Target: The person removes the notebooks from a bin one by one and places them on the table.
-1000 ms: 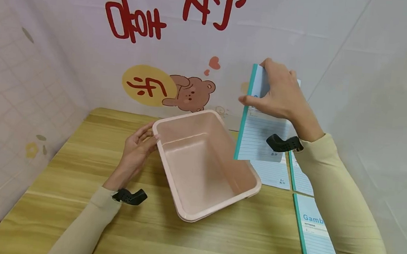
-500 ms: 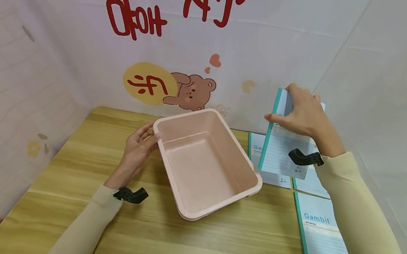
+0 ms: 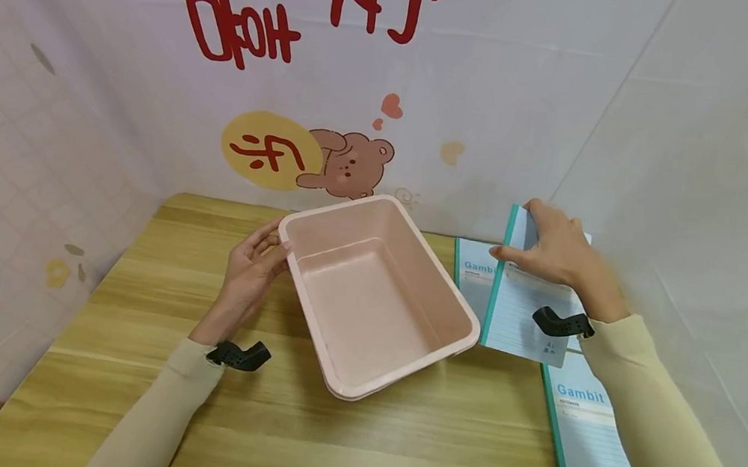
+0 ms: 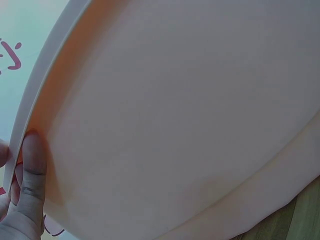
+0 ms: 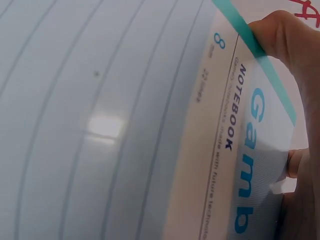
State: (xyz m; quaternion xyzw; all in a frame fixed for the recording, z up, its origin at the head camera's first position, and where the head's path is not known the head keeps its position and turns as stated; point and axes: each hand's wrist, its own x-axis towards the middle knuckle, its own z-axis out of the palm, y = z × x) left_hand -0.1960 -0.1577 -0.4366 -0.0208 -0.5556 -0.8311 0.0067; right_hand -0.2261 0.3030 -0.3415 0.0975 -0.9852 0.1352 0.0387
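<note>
A pale pink plastic basin [image 3: 365,323] is tilted over the wooden table in the head view. My left hand [image 3: 249,278] grips its rim at the far left corner. In the left wrist view, the fingers [image 4: 33,160] pinch that rim, and the basin's wall fills most of the picture. My right hand [image 3: 558,251] holds a light blue notebook [image 3: 521,319] with a teal spine, thumb at the spine edge. This notebook overlaps another notebook [image 3: 474,269] at the back. The right wrist view shows the held notebook's cover [image 5: 125,165] up close.
One more notebook [image 3: 587,434] lies at the right front of the wooden table [image 3: 360,450], partly beneath the right sleeve. A further one is mostly hidden behind the right hand. A white printed curtain [image 3: 530,91] stands along the back and sides.
My right hand has carried the notebook rightward from above the basin's right side and then down over the notebooks on the table. The left hand and basin have stayed nearly still.
</note>
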